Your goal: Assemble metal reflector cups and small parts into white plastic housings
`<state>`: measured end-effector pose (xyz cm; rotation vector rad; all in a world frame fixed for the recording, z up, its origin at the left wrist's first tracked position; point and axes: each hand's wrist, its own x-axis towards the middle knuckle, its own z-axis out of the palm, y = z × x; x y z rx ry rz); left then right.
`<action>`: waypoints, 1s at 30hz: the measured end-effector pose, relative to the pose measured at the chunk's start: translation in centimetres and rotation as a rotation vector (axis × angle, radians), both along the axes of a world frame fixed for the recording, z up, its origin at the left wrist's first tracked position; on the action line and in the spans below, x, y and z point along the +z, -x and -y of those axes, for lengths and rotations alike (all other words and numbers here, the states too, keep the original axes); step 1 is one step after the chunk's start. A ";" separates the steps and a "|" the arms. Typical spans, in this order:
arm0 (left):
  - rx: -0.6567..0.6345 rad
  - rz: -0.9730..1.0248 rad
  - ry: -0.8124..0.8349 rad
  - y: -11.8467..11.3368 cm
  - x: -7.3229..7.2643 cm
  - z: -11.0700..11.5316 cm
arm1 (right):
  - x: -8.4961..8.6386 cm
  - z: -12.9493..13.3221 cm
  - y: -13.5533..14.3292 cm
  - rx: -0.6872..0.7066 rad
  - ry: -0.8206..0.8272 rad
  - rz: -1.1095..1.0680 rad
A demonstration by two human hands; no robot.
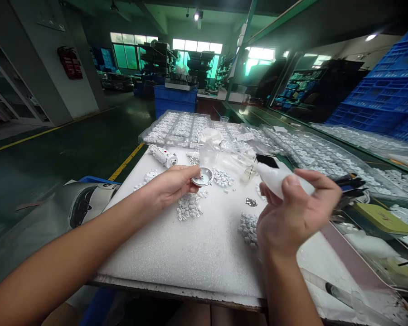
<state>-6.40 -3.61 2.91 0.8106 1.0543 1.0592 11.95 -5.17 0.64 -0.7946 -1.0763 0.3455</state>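
Note:
Between the thumb and fingers of my left hand (178, 183) is a small round white dish-shaped part (203, 177), its hollow side facing up. My right hand (297, 208) grips a translucent white squeeze bottle (275, 177), tilted with its narrow tip toward the upper left. The bottle and the round part are apart. Below my left hand lies a pile of small white pieces (189, 207) on the white foam sheet (190, 253). Close to my right hand are a heap of grey-white pieces (248, 227) and a little cluster of shiny metal bits (251, 202).
Clear trays (178, 129) full of white parts line the far side of the table, with more trays (326, 158) along the right. A white cylinder (162, 155) lies at the left edge. A yellow sponge-like block (382, 217) and blue crates (381, 90) are on the right.

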 end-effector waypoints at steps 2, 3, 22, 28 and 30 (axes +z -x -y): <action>0.014 0.006 -0.009 0.2 0.1 -0.1 | -0.1 -0.8 -0.2 0.106 0.164 -0.043; 0.028 0.005 -0.017 0.3 0.1 -0.2 | -0.3 -1.3 -0.2 0.142 0.241 -0.028; 0.011 0.019 -0.062 0.7 -0.1 -0.2 | 0.5 -3.1 -2.8 0.190 0.758 0.338; 0.022 -0.024 -0.044 0.4 0.5 0.3 | -0.3 -7.0 -3.5 -0.337 0.621 0.491; 0.018 -0.035 -0.038 0.4 0.6 0.5 | -0.9 -7.9 -3.0 -0.334 0.640 0.502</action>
